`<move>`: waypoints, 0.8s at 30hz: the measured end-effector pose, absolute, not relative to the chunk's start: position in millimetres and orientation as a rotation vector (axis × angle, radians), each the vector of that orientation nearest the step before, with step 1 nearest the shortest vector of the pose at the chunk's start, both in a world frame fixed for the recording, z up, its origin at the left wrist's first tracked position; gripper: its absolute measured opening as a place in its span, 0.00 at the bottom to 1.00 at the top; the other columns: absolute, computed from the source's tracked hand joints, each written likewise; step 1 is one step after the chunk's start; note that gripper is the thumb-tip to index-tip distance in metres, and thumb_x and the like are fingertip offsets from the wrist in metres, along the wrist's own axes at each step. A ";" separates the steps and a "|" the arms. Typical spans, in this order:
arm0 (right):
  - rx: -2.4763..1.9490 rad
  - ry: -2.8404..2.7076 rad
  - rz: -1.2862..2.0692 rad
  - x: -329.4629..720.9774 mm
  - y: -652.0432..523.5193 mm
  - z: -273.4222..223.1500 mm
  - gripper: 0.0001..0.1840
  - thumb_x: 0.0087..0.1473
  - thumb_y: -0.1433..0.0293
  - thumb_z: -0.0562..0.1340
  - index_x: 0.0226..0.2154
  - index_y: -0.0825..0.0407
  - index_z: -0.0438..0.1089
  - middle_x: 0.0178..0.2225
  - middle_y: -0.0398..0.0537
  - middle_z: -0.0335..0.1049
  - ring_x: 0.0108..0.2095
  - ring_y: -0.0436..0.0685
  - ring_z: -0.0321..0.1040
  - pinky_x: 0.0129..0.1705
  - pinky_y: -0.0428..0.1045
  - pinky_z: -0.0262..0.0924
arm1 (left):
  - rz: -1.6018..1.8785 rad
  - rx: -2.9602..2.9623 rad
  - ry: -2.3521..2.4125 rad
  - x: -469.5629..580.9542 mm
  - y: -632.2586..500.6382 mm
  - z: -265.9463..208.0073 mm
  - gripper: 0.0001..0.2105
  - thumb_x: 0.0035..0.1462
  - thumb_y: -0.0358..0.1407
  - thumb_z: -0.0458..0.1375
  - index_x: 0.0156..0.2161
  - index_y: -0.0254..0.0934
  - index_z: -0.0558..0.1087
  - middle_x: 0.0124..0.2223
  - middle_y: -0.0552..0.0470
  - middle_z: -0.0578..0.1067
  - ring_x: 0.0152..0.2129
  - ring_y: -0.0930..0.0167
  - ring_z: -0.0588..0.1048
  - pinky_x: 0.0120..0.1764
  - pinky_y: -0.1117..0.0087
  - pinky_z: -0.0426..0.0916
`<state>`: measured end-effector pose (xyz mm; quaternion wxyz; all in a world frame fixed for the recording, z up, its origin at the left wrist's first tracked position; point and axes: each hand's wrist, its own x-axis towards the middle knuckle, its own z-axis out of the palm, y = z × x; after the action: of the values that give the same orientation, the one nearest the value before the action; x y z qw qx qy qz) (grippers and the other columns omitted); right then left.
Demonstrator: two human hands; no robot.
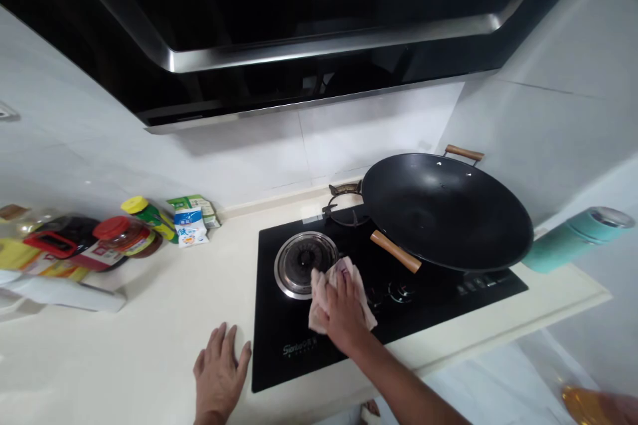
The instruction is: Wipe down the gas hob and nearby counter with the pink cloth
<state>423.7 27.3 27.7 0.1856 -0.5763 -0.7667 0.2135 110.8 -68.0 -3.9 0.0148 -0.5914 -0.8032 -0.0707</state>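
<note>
Right hand (345, 313) is grasping the cloth (321, 289), which is lying on the stove (276, 322) at the burner's (304, 261) edge. Cloth is looking light, soft — its bunched middle is offering the likeliest hold. Left hand (218, 368) is resting on the counter (154, 325) — fingers spread, gripping nothing.

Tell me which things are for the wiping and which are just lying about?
Seem part of the wiping:
pinkish cloth, under the right hand
black cooktop, under the cloth

Seem to be just there:
big wok, on the cooktop's right side
turquoise flask
red-lidded jar
yellow-capped bottle
blue-and-white packet
</note>
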 end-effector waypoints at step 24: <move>-1.853 -1.920 0.121 737.2 -26.1 -28.6 0.29 0.59 0.57 0.56 0.59 0.49 0.69 0.61 0.58 0.68 0.64 0.70 0.62 0.65 0.65 0.57 | -0.253 -1.843 -2.511 109.6 -67.2 -3.1 0.30 0.66 0.51 0.42 0.62 0.36 0.69 0.70 0.39 0.65 0.69 0.57 0.59 0.67 0.47 0.55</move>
<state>737.2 -26.1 -28.6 0.2328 -0.6746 -0.6991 0.0439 109.6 -67.2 -3.1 0.0082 -0.5898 -0.8035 -0.0808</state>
